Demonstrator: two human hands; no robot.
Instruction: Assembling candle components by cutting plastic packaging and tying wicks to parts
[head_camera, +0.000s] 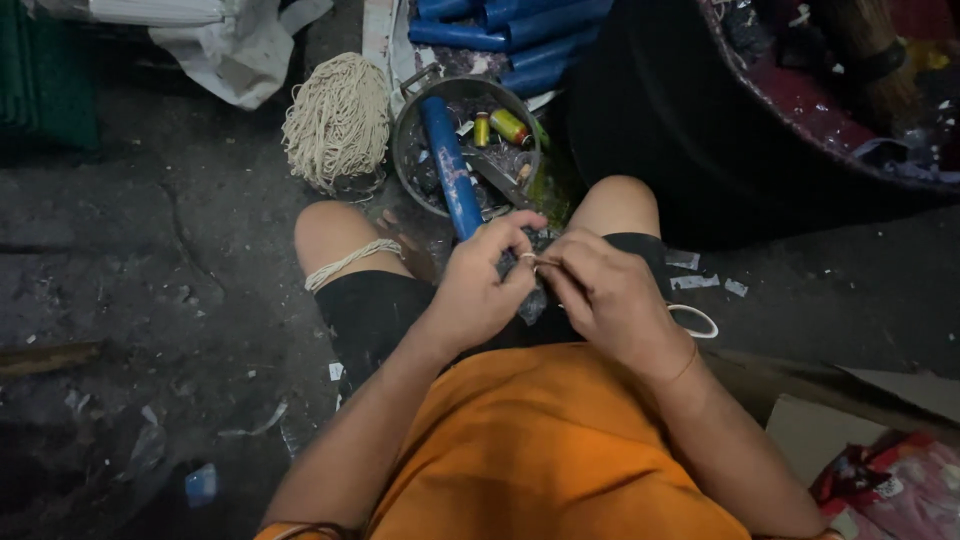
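My left hand (483, 278) and my right hand (603, 292) meet over my lap, fingers pinched together around a small dark crumpled piece (532, 300) and a thin strand of string (545, 263). A long blue tube (450, 165) leans out of a round metal pot (410, 130) just past my hands, its near end by my left fingers. A loop of pale string (350, 262) lies across my left knee. Which hand holds the dark piece is hard to tell, since the fingers overlap.
A bundle of cream string (338, 118) lies on the dark floor left of the pot. Several blue tubes (510, 30) are stacked behind it. A large dark basin (800, 110) stands at right. Yellow spools (498, 127) sit in the pot. Paper scraps (695, 282) lie by my right knee.
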